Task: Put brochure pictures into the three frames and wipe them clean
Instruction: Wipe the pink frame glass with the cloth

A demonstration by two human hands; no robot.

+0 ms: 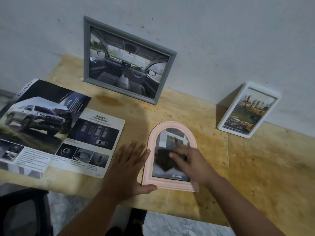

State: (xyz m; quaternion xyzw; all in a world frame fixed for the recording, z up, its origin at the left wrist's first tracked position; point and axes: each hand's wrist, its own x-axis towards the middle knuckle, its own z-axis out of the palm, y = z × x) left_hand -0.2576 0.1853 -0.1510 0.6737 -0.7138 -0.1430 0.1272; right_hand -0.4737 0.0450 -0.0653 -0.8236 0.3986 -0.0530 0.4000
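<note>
The pink arched frame (170,157) is lying flat on the desk (255,167) near its front edge, picture already in, and the right hand (190,163) is pressing a dark cloth (164,160) onto the glass; the hand is blurred, so whether its grip is curling on the cloth or lying flat cannot be told. The left hand (129,169) is lying released, fingers straight, palm on the desk, thumb and fingertips bracing the frame's left side and lower corner. Risk: the brace is covering one side only, so a stroke pushing toward the person is likely sliding the frame off the near edge. Hard pressure is likely shifting the picture under the glass. The grey frame (126,60) and white frame (247,111) are leaning on the wall (221,31), well apart from the wiping; a wide sweep could tip the white one. The brochure (56,128) is lying open at left.
</note>
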